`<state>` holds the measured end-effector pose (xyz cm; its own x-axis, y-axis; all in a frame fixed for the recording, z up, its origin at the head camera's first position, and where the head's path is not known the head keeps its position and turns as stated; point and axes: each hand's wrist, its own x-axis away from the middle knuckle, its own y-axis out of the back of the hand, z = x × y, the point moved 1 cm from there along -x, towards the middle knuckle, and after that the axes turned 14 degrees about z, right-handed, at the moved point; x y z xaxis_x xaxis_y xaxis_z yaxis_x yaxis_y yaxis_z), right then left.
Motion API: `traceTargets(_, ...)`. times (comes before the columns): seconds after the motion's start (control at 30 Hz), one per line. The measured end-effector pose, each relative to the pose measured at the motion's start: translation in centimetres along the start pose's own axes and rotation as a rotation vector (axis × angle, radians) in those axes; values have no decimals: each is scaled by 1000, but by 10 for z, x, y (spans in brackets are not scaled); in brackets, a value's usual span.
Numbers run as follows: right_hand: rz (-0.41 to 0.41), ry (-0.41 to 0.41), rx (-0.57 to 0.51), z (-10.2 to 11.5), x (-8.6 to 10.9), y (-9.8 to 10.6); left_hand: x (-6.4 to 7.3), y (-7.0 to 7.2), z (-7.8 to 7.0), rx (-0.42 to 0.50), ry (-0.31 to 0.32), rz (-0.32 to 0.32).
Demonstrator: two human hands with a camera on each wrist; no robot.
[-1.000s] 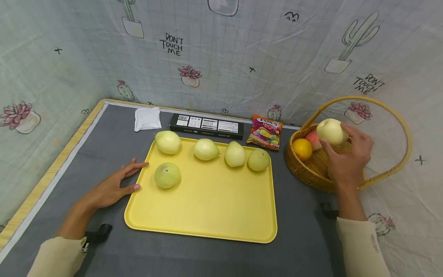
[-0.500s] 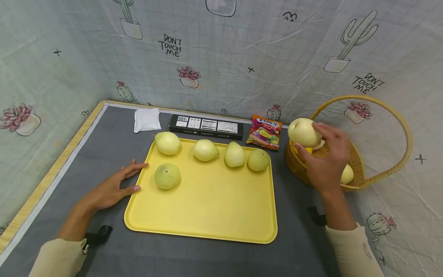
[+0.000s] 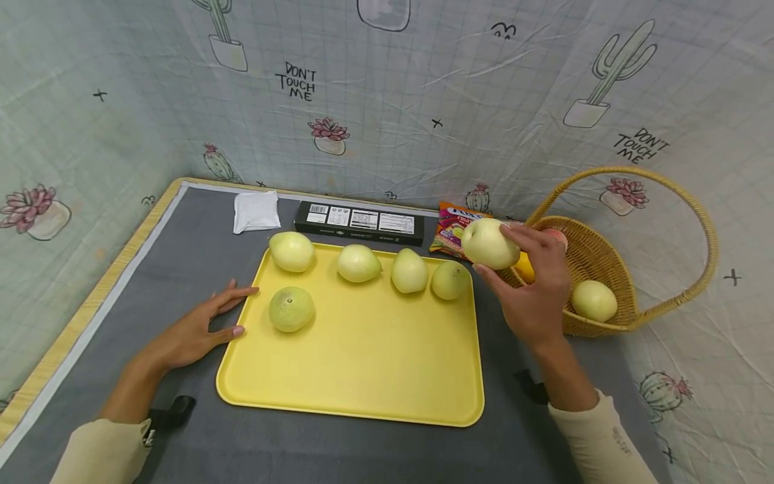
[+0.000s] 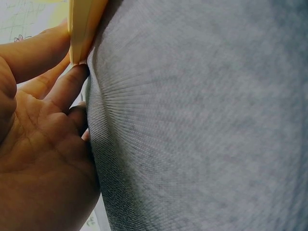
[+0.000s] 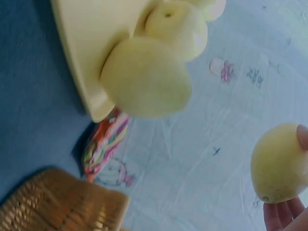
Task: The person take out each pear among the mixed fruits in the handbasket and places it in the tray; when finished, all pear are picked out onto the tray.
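My right hand (image 3: 535, 286) holds a pale yellow pear (image 3: 490, 244) between thumb and fingers. It is raised between the basket and the tray, overlapping the candy bag in the head view; in the right wrist view the pear (image 5: 279, 163) shows at the right edge. My left hand (image 3: 193, 329) lies beside the yellow tray (image 3: 363, 363), straight fingertips touching its left rim. Along the tray's far side are pale pears (image 3: 359, 263) and a greenish round citrus fruit (image 3: 450, 280). Another greenish citrus fruit (image 3: 291, 309) lies near the left rim.
At the right stands a wicker basket (image 3: 598, 249) with a tall handle, holding a pale fruit (image 3: 594, 300), a reddish fruit (image 3: 557, 236) and an orange (image 3: 524, 267). Behind the tray lie a white packet (image 3: 256, 212), a black box (image 3: 359, 223) and a candy bag (image 3: 450, 230).
My right hand has carried the pear leftward out from over the basket toward the tray's far right corner, uncovering the pale fruit in the basket. The left hand has stayed at the rim.
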<state>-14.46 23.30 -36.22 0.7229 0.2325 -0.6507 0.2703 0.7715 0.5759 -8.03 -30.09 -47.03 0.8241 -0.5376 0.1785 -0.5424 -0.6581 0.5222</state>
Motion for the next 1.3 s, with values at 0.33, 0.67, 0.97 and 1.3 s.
traceTargets(0.33,98,48,-64,17,5,-27,0,0,0,-8,7,-7)
traceTargets(0.67,234,46,-81,31,9,-52,-1,1,-1,-7,29,-3)
traceTargets(0.97,334,17,-84,48,12,-69,-1,1,-3,-11,33,-7)
traceTargets(1.3,485,-77,-151,56,15,-90,1,1,-1,-16,44,-7)
